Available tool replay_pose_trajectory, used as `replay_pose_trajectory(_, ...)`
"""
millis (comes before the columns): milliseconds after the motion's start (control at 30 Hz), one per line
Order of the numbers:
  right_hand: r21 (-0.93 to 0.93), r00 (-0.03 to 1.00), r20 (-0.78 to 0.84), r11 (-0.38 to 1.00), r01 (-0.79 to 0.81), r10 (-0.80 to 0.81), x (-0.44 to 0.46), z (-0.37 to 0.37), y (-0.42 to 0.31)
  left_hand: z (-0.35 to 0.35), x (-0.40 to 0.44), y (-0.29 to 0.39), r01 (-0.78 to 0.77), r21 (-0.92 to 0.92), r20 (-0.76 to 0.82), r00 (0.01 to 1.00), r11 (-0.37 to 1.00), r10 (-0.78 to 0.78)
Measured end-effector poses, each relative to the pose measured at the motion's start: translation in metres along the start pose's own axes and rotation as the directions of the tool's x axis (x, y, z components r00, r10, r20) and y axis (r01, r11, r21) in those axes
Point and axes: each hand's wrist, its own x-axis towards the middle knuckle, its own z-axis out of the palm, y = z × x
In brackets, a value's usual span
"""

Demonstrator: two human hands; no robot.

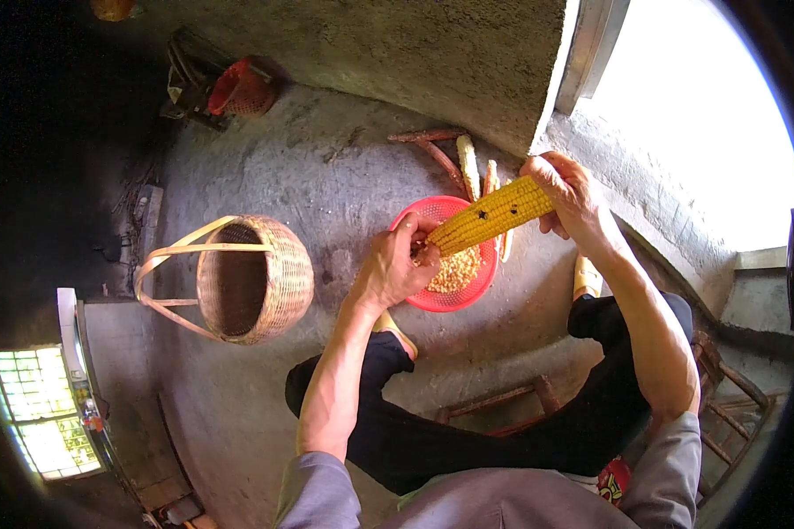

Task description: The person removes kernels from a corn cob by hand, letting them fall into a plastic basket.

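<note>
A yellow ear of corn (492,214) with a few dark spots is held between my two hands, slanting up to the right. My right hand (569,196) is closed around its upper end. At the lower end, my left hand (400,264) pinches the tip with thumb and fingers. Under the corn stands a red plastic basket (473,298) with perforated sides. Loose corn kernels (456,271) lie in it, partly hidden by the corn and my left hand.
Stripped corncobs (468,167) lie on the concrete floor beyond the red basket. A woven bamboo basket (289,280) with a tall handle is at the left. Farther back sits another red basket (244,88) by the wall. A wooden chair (739,401) stands at the right.
</note>
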Motion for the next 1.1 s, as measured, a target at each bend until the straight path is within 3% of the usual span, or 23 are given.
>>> replay_pose_trajectory(67,-0.013,1.000,0.013,1.000,0.018,-0.018,0.000,0.002,0.000,0.005,-0.001,0.004,-0.007,0.277,-0.022,1.000,0.961,0.013)
replay_pose_trajectory(167,-0.049,0.997,-0.006,0.996,0.070,-0.071,-0.004,0.006,-0.002,0.013,-0.005,0.008,0.104,0.385,-0.017,0.994,0.917,-0.106)
replay_pose_trajectory(300,-0.021,0.999,-0.021,0.999,0.040,-0.040,-0.003,0.008,-0.002,0.017,-0.007,0.000,0.085,0.396,-0.037,0.996,0.914,-0.077)
replay_pose_trajectory(400,-0.008,0.999,-0.039,0.999,0.031,-0.031,-0.003,0.007,-0.006,0.016,-0.005,0.003,0.115,0.306,-0.085,0.992,0.945,-0.093)
replay_pose_trajectory(467,-0.012,0.998,-0.053,0.999,0.033,-0.034,-0.003,0.005,-0.007,0.017,-0.002,-0.006,-0.088,0.238,-0.124,0.985,0.967,0.120)
replay_pose_trajectory(500,-0.011,0.998,-0.059,0.999,0.031,-0.032,-0.003,0.003,-0.005,0.017,-0.002,-0.008,-0.091,0.238,-0.124,0.985,0.967,0.123)
replay_pose_trajectory(567,-0.012,0.997,-0.066,0.999,0.036,-0.036,-0.001,0.002,-0.005,0.015,-0.001,-0.008,-0.007,0.056,-0.106,0.994,0.998,0.013)
replay_pose_trajectory(667,-0.007,0.996,-0.076,0.999,0.040,-0.041,-0.001,0.001,-0.006,0.014,0.002,-0.003,0.029,-0.065,-0.116,0.993,0.998,-0.036)
replay_pose_trajectory(1000,0.017,0.999,-0.045,1.000,0.025,-0.024,-0.002,0.002,-0.005,0.016,-0.001,-0.009,-0.008,-0.147,-0.111,0.994,0.989,-0.008)
replay_pose_trajectory(1100,0.017,0.999,-0.033,0.999,0.029,-0.029,-0.004,0.004,-0.005,0.016,-0.002,-0.009,0.061,-0.157,-0.100,0.992,0.986,-0.077)
